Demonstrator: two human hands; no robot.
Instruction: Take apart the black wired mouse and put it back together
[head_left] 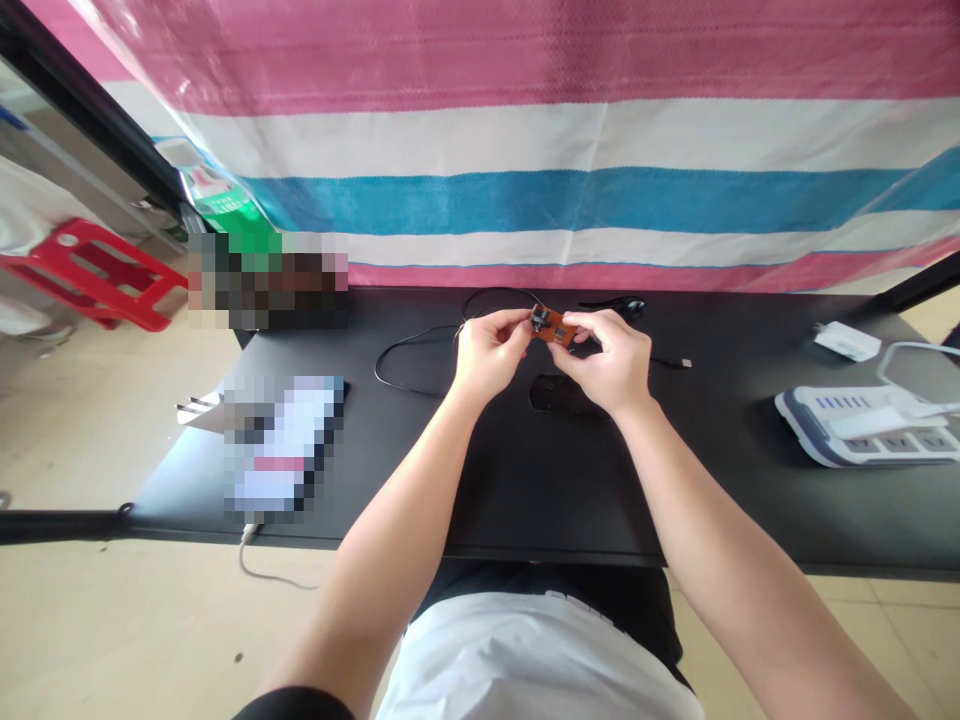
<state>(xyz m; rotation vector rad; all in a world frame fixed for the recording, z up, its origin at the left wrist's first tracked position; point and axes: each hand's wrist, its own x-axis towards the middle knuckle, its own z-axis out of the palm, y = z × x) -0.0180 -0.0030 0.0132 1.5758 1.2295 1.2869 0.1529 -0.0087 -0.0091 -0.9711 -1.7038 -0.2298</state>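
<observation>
Between my two hands, above the black table, is a small orange circuit board (pixel 559 332) with a dark component at its left end. The thumb and fingers of my left hand (pixel 491 350) pinch its left end. My right hand (pixel 609 358) grips the right end in the same way. Below the board lies a black plastic shell (pixel 559 393), like part of a computer mouse, partly hidden by my right hand. A thin black cable (pixel 382 350) loops out from behind my left hand. Past my right hand, a USB plug (pixel 684 363) lies on the table.
A phone (pixel 281 445) with a charging cable and a white plug adapter (pixel 202 410) are at the left. To the right sit a power strip (pixel 862 425) and a white charger (pixel 847 341). A green-labelled bottle (pixel 229 205) stands back left; a black object (pixel 626 306) lies behind my right hand.
</observation>
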